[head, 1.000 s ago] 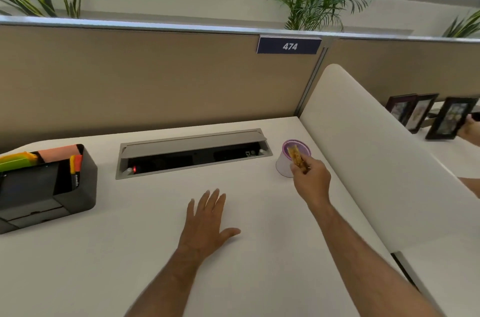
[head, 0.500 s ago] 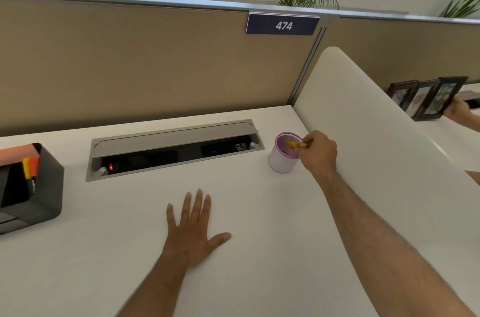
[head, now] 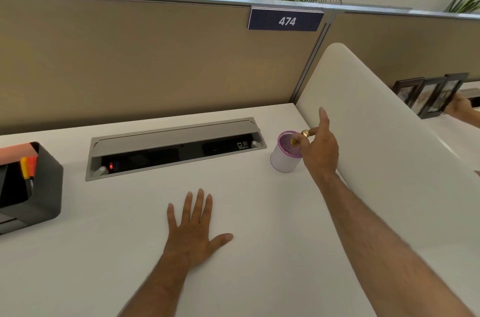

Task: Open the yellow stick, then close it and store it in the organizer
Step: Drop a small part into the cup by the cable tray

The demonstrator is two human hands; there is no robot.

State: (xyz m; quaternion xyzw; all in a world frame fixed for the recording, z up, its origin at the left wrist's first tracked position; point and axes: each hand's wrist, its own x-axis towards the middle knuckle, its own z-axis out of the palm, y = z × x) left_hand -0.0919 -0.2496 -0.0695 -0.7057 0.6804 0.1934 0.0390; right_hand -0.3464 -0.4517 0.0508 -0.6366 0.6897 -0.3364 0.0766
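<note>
At the far left edge of the white bench (head: 135,251) stands a dark grey desk tray (head: 44,194), cut off by the frame; it holds an orange-pink block (head: 15,154) at its back and markers with yellow and orange-red caps (head: 28,167) upright in a compartment. To its right, a grey cable hatch (head: 174,146) is recessed in the bench top with its flap raised, a small red light (head: 111,166) showing inside at the left end. Nearer the camera, the left hand (head: 193,231) lies flat on the bench, palm down, fingers spread, gripping nothing. Behind, on the tan partition (head: 130,62), hangs a dark blue plate marked 474 (head: 286,21). Right of the hatch stands the organizer (head: 285,153), a small round cup with a white wall and a purple mesh rim, upright on the bench. The yellow stick (head: 298,137) sits at the cup's rim, its lower end inside the opening and its upper end pinched between thumb and fingertips of the right hand (head: 320,150); the index finger points upward, away from the stick. Whether the stick touches the cup's bottom cannot be told. Just right of the hand rises a white curved divider (head: 384,140). Beyond it, at the far right, dark picture frames (head: 431,94) stand on a neighbouring surface, with another person's hand (head: 461,106) on one.
</note>
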